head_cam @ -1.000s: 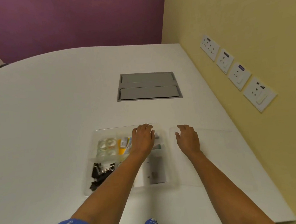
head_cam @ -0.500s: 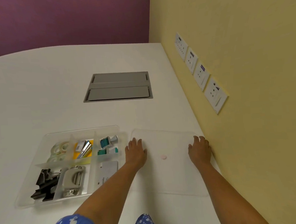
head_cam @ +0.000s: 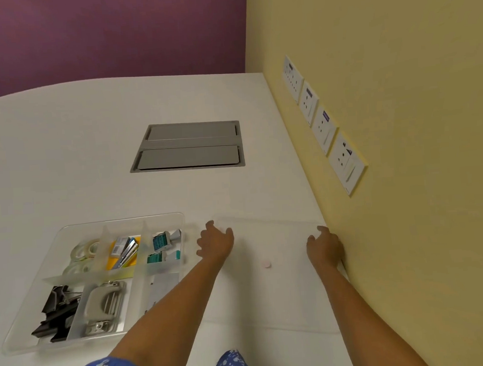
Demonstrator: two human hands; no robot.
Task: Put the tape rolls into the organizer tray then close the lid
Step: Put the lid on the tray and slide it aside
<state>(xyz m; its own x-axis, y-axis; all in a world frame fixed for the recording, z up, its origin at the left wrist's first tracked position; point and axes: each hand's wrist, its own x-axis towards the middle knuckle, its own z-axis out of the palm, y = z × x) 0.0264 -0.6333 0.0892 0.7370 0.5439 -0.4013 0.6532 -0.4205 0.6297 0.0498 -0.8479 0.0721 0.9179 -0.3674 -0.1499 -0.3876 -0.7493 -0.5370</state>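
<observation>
**Head view: both hands at the edges of the clear lid, tray uncovered beside it**

The head view looks down on a white desk (head_cam: 90, 164) set against a yellow wall. The clear organizer tray (head_cam: 31, 344) sits at the near left with no cover on it. Two tape rolls (head_cam: 82, 258) lie in its far-left compartment, one just behind the other. The near-left compartment holds black binder clips (head_cam: 55, 313), and a grey hole punch (head_cam: 103, 306) fills the one to their right.

The transparent lid (head_cam: 285, 294) lies flat on the desk just right of the tray, with a small pink dot (head_cam: 266, 264) near its middle. The left hand (head_cam: 214, 242) rests at the lid's far-left corner, fingers curled over the edge; whether its grip has closed on the lid cannot be told. The right hand (head_cam: 323, 247) is at the lid's right edge, close to the wall, fingers bent downward, and its grip is equally unclear.

A grey cable hatch (head_cam: 187, 146) is set into the desk farther back, and four wall sockets (head_cam: 320, 123) line the wall on the right.
</observation>
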